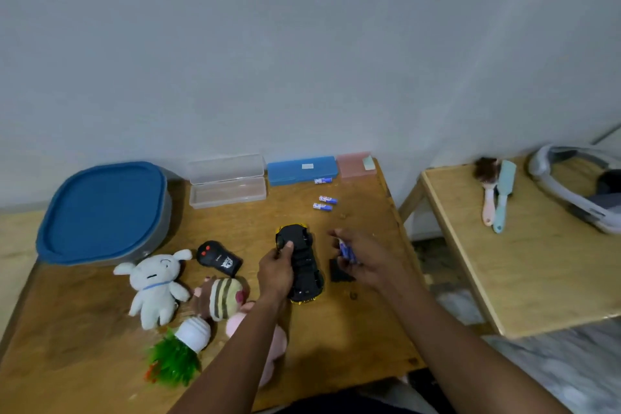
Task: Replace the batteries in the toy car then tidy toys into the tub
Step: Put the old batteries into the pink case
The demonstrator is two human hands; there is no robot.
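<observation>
The yellow toy car [304, 265] lies upside down on the wooden table [100, 329], its black underside up. My left hand [275, 270] grips its left side. To the car's right my right hand [359, 255] holds blue batteries [346, 250] in curled fingers. A small black cover piece [339, 274] lies under that hand. Three loose blue-and-white batteries [325, 200] lie farther back. The grey tub with a blue lid [104, 212] stands at the back left.
A black remote [218, 258], white plush [156, 286], striped plush [223, 296], pink plush [268, 346] and a plastic plant in a white pot [181, 349] lie front left. Clear [226, 181], blue [302, 170] and pink [356, 164] cases line the wall. Brushes [494, 191] lie on a side table.
</observation>
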